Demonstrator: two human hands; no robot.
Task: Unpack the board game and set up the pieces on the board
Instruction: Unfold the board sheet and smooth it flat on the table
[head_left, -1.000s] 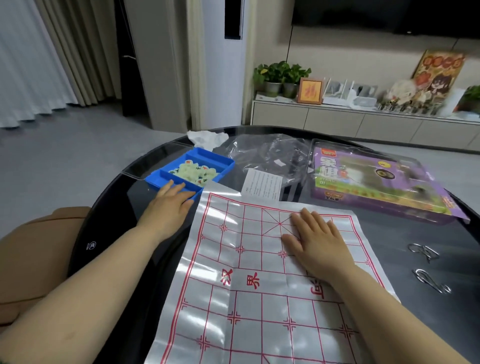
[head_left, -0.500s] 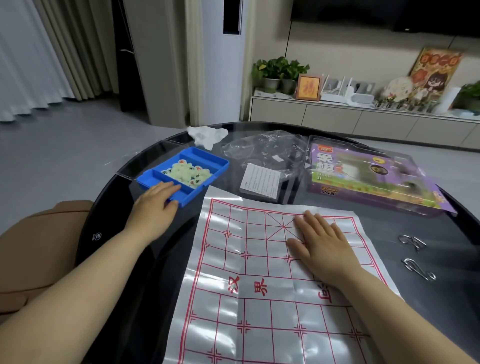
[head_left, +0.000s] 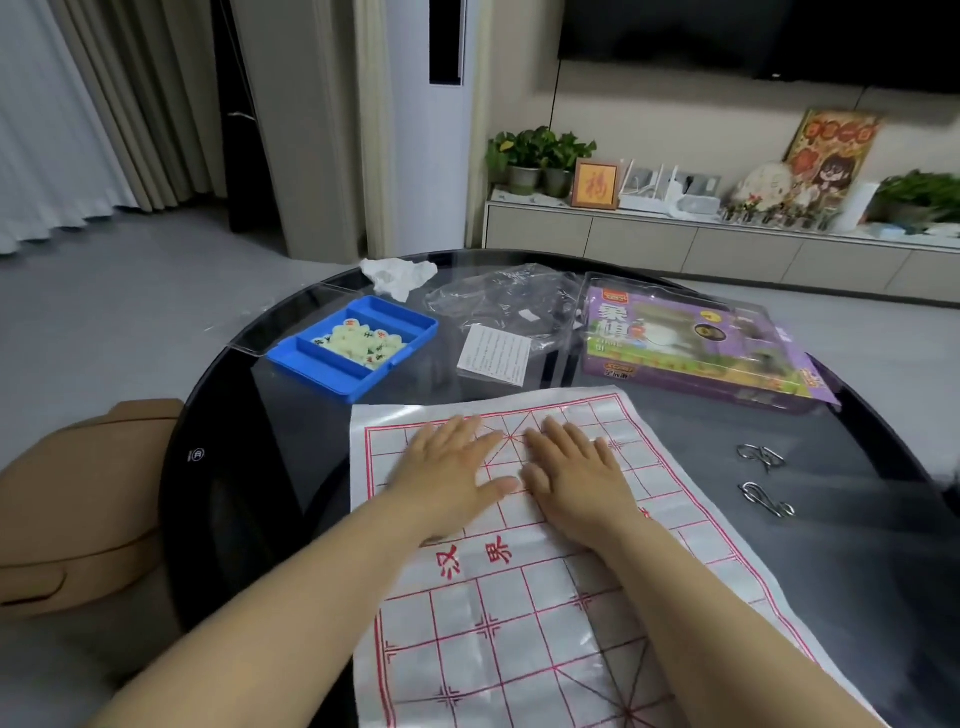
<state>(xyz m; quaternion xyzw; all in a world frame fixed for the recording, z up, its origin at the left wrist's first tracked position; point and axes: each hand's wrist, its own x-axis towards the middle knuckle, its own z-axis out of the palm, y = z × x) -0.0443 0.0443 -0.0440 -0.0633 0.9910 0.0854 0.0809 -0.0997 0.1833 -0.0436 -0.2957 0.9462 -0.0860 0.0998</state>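
Board sheet (head_left: 545, 597): spread flat on the black table (head_left: 270, 467), under both hands.
Left hand (head_left: 452, 473): palm down, fingers straight, pressing the sheet.
Right hand (head_left: 576, 478): likewise flat, just beside the left.
Pieces (head_left: 358, 343): in the blue tray (head_left: 311, 364), beyond the left hand.
Game box (head_left: 691, 348): beyond the right hand.

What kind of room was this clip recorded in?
Most likely a home living room: a wall-mounted TV hangs above a low cabinet carrying potted plants, floor-length curtains hang on the left, and a round dark glass table sits in front.
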